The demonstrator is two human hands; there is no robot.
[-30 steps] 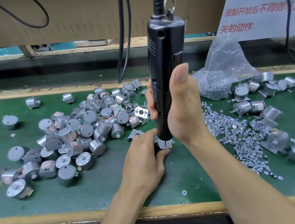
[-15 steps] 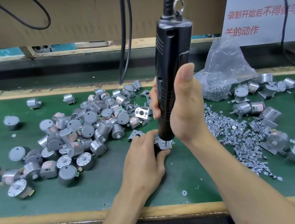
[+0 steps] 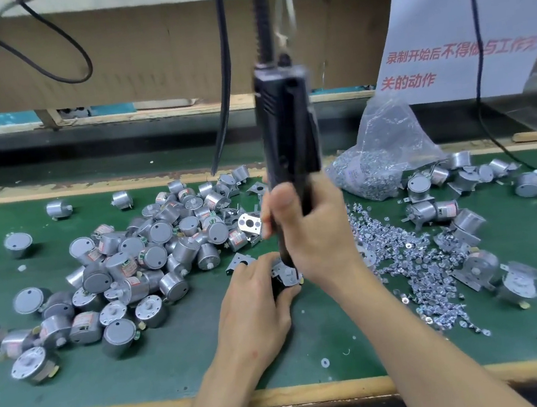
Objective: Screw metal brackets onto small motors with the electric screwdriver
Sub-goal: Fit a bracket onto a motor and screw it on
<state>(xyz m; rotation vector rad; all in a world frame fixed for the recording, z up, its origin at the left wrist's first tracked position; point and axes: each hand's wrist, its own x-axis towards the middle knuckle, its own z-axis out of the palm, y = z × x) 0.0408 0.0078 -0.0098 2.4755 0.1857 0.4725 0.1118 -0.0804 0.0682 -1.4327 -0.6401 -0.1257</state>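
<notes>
While the pile of bare motors [image 3: 151,251] on the left of the green bench [image 3: 80,388] lies as it did a second ago, the change is confined to the middle of the view. The left hand [image 3: 256,306] is kept where it was, near the front edge, with its fingers curled round the motor in work. That motor is mostly hidden by the fingers, and only the bracket [image 3: 284,274] seated on top of it is seen.

The electric screwdriver [image 3: 286,126] is still stood upright with its tip at that bracket, but its body has been turned about its own axis and is now blurred by motion. The right hand [image 3: 314,231] remains clamped round the lower barrel. Its thumb, laid up the side of the tool a second ago, is now folded across the front. From this it may be judged that a screw is being driven or has just been seated. The tip itself is covered, so this cannot be confirmed.

More of the paper notice [image 3: 462,27] is shown than before, since the camera has been tilted upward. To the right, the loose screws [image 3: 402,254], the bag [image 3: 380,162] and the bracketed motors [image 3: 430,210] are unchanged.
</notes>
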